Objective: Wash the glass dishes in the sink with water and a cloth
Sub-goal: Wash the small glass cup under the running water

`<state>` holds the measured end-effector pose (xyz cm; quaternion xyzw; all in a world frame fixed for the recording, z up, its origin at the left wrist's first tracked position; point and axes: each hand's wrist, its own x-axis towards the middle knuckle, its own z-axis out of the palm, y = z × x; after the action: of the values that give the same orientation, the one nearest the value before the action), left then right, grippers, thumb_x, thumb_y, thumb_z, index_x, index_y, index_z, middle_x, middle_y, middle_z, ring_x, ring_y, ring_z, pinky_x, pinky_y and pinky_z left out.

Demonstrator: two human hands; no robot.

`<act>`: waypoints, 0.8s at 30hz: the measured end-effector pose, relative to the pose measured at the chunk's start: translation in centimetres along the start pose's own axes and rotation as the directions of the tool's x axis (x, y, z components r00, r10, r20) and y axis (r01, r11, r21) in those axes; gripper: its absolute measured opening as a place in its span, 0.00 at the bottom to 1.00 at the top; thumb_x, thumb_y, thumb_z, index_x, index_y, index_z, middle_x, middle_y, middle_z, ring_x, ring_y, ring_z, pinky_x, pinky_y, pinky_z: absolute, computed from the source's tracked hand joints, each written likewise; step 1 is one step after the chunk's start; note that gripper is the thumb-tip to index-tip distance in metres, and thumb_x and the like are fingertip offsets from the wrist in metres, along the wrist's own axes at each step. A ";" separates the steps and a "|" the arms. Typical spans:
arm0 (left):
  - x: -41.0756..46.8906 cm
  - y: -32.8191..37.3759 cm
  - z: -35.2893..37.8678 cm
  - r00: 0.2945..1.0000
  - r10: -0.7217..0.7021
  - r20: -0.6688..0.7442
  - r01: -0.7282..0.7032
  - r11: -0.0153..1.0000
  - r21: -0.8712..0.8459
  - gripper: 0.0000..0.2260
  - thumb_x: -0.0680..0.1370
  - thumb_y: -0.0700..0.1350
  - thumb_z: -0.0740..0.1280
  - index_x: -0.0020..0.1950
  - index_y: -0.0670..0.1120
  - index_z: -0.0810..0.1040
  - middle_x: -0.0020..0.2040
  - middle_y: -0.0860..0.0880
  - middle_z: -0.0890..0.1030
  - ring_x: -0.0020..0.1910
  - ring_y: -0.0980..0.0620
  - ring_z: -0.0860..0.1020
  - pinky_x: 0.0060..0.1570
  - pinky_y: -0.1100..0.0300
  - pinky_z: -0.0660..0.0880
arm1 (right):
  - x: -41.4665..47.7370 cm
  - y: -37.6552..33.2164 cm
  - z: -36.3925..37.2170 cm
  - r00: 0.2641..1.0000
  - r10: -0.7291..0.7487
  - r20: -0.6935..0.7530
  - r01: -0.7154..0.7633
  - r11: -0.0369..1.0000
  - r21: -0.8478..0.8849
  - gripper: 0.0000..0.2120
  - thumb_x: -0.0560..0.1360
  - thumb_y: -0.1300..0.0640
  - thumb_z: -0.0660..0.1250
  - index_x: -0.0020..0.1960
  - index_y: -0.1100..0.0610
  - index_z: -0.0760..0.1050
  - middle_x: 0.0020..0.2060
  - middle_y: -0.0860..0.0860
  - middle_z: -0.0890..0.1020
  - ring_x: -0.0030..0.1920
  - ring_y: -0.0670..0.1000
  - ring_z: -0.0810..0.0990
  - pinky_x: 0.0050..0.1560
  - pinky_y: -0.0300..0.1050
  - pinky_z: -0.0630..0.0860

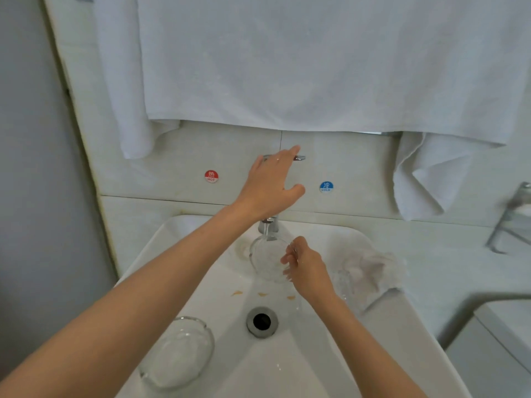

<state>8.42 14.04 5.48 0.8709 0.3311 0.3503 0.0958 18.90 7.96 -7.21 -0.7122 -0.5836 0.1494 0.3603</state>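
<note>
Head view:

- The left hand (270, 182) was stretched up to the wall above the sink (330, 369). Its fingers (283, 160) were straight and loosely spread, not curled round anything.
- Those fingers lay across the middle of the chrome tap lever (299, 158), whose two ends showed on either side. The thumb stuck out to the right below it. Whether the fingers pressed the lever or only covered it could not be told.
- The right hand (306, 268) held a clear glass dish (265, 259) at the back of the basin, directly under the spout (268, 224).
- Its fingers (287, 258) were curled and pinched the dish's right rim. The rest of the dish reached out to the left of the fingertips.
- A thin stream of water (266, 232) ran from the spout into the dish.
- A second glass bowl (178, 354) sat on the front left rim of the sink, just beside the left forearm and well apart from both hands.
- A crumpled white cloth (373, 271) lay on the sink's right edge, near the right wrist but not touching it.
- Something clear and blurred stood just left of the cloth. What it was could not be told.
- The drain (262, 321) lay in the middle of the basin, with a few orange specks (262, 294) between it and the held dish.
- A red hot sticker (211, 176) and a blue cold sticker (326, 186) were on the wall either side of the left hand.
- White towels (316, 67) hung above.
</note>
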 end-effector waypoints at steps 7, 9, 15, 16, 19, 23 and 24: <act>-0.8 0.2 0.7 1.000 0.019 0.016 -0.020 0.996 0.087 0.31 0.77 0.47 0.61 0.77 0.47 0.51 0.77 0.47 0.57 0.76 0.51 0.53 0.73 0.54 0.41 | -0.1 0.0 0.1 0.999 -0.031 0.011 0.032 0.999 -0.020 0.07 0.77 0.65 0.53 0.47 0.54 0.63 0.46 0.52 0.80 0.42 0.59 0.79 0.43 0.56 0.79; -0.9 0.2 0.8 0.999 0.024 0.022 -0.026 0.992 0.121 0.32 0.77 0.46 0.61 0.77 0.47 0.50 0.77 0.48 0.55 0.76 0.51 0.51 0.73 0.54 0.40 | -0.1 0.0 0.0 0.999 -0.036 0.018 0.036 0.999 -0.040 0.07 0.77 0.65 0.53 0.48 0.54 0.62 0.47 0.52 0.80 0.42 0.58 0.79 0.43 0.55 0.79; -2.5 -3.1 0.0 0.993 -0.074 0.087 0.103 0.903 -0.416 0.34 0.75 0.59 0.55 0.74 0.58 0.39 0.77 0.56 0.50 0.74 0.61 0.53 0.75 0.48 0.49 | 0.0 0.8 -0.2 0.998 -0.055 0.044 0.057 0.996 -0.063 0.10 0.76 0.68 0.52 0.48 0.53 0.62 0.47 0.52 0.80 0.45 0.59 0.79 0.45 0.54 0.78; -3.9 -4.0 0.3 0.988 -0.132 0.085 0.156 0.866 -0.474 0.36 0.73 0.62 0.56 0.73 0.60 0.38 0.77 0.57 0.50 0.74 0.61 0.53 0.75 0.48 0.50 | 0.1 0.9 -0.2 0.997 -0.062 0.040 0.065 0.996 -0.057 0.09 0.76 0.67 0.53 0.47 0.54 0.63 0.47 0.52 0.80 0.44 0.59 0.79 0.47 0.55 0.77; -8.5 -6.7 2.0 0.945 -0.303 0.127 0.327 0.836 -0.441 0.41 0.71 0.65 0.57 0.76 0.53 0.40 0.77 0.55 0.52 0.72 0.61 0.58 0.72 0.57 0.56 | 0.3 1.1 -0.1 0.996 -0.083 0.039 0.084 0.996 -0.028 0.08 0.76 0.67 0.54 0.47 0.54 0.63 0.46 0.52 0.80 0.44 0.59 0.79 0.48 0.55 0.76; -11.3 -7.7 4.5 0.880 -0.367 0.302 0.446 0.857 -0.257 0.34 0.76 0.53 0.66 0.76 0.48 0.52 0.68 0.52 0.69 0.55 0.57 0.74 0.52 0.67 0.67 | 0.1 0.9 -0.1 0.988 -0.143 0.058 0.140 0.989 0.053 0.13 0.77 0.66 0.55 0.42 0.48 0.62 0.42 0.49 0.79 0.41 0.56 0.80 0.47 0.56 0.77; -11.5 -7.7 5.0 0.875 -0.368 0.315 0.451 0.856 -0.254 0.31 0.76 0.50 0.67 0.75 0.47 0.58 0.63 0.51 0.73 0.50 0.56 0.77 0.48 0.69 0.71 | 0.0 0.8 -0.2 0.984 -0.165 0.070 0.159 0.983 0.092 0.15 0.77 0.66 0.55 0.41 0.47 0.62 0.42 0.48 0.79 0.40 0.56 0.80 0.46 0.56 0.78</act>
<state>1.75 12.89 -7.57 0.7900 0.4338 0.2552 0.3501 19.58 7.88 -7.63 -0.6399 -0.6463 0.1719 0.3785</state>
